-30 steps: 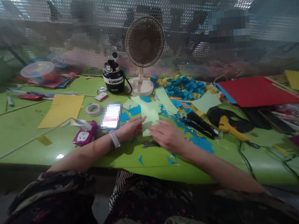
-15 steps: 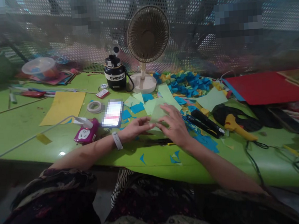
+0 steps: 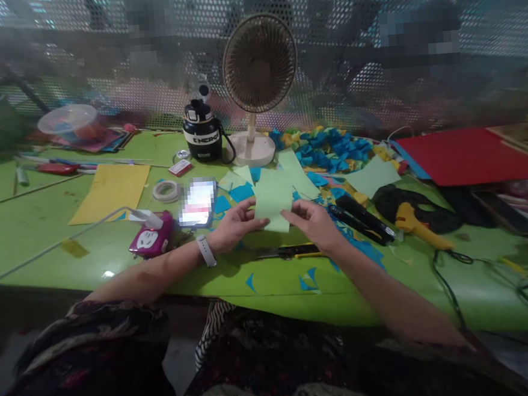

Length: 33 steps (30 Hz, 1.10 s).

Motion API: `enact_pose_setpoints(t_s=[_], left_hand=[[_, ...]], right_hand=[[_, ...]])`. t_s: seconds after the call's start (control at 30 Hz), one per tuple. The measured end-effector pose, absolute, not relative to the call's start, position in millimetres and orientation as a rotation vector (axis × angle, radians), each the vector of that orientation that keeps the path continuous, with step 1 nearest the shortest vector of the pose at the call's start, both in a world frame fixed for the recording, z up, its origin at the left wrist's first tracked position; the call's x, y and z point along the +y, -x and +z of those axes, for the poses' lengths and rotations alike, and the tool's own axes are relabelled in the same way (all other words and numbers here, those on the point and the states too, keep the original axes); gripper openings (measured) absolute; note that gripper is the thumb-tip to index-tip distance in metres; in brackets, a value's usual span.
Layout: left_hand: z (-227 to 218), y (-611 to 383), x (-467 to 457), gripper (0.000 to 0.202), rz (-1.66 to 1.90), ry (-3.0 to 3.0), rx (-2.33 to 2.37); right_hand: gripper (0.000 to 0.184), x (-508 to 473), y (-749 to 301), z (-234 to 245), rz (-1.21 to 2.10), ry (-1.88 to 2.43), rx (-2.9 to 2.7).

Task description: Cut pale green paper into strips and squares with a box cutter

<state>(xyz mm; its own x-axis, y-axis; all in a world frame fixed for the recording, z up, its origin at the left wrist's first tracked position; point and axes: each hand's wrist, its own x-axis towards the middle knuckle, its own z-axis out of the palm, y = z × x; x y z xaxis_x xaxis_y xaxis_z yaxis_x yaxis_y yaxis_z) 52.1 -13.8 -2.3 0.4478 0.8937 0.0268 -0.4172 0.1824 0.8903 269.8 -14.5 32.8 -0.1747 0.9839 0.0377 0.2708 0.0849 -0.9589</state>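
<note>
Green paper sheet (image 3: pixel 273 198): location and condition?

Between the two hands, over the counter (image 3: pixel 33 262), flat with no fold visible.

State of the fingers?

Left hand (image 3: pixel 236 225), white wristband (image 3: pixel 205 251) at its wrist: fingers (image 3: pixel 257 221) close together, tips at the sheet's left edge. Right hand (image 3: pixel 313 223): fingers (image 3: pixel 291 215) slightly apart at the sheet's lower right edge. Any clamping cannot be confirmed.

Progress on record?

A heap of blue and yellow paper pieces (image 3: pixel 324 150) lies beyond the hands, with blue scraps (image 3: pixel 308 281) near the counter's front edge. Another green sheet (image 3: pixel 373 177) lies loose to the right. A black-and-yellow cutter (image 3: pixel 290 251) lies just below the hands, unattended.

Surface and room?

Cluttered. A yellow card (image 3: pixel 110 192), a tape roll (image 3: pixel 166 191), a blurred phone (image 3: pixel 197 202) and a yellow glue gun (image 3: pixel 417 226) lie on the counter, and a red card (image 3: pixel 469 156) lies at the far right. A desk fan (image 3: pixel 259 62) and a black flask (image 3: pixel 203 133) stand at the back, against a perforated screen (image 3: pixel 100 52).
</note>
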Motion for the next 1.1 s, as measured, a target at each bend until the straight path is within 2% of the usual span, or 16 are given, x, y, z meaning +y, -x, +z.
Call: enact_pose_setpoints(t_s=[0.13,0.33,0.53,0.8,1.0,1.1], left_hand=[[0.2,-50.6,-13.0,0.058,1.018,-1.001,0.704],[3.0,-47.6,-8.2,0.038,1.053,-1.07,0.908],[4.0,-47.3,-8.0,0.032,1.061,-1.161,0.954],[4.1,-46.4,-8.6,0.034,1.038,-1.157,0.992],[5.2,-36.9,-0.5,0.024,0.845,-1.52,1.195],[5.8,-32.9,2.9,0.024,0.684,-1.723,1.288]], right_hand=[[0.057,-14.5,-266.9,30.2,1.187,1.261,-1.573],[0.055,-14.0,-267.2,28.8,1.202,1.267,-1.598],[0.054,-12.7,-267.3,26.6,1.242,1.274,-1.558],[0.053,-10.3,-268.5,23.6,1.154,1.286,-1.631],[0.048,0.1,-276.8,9.7,0.983,1.407,-1.861],[0.038,2.2,-276.7,4.7,0.927,1.539,-1.981]])
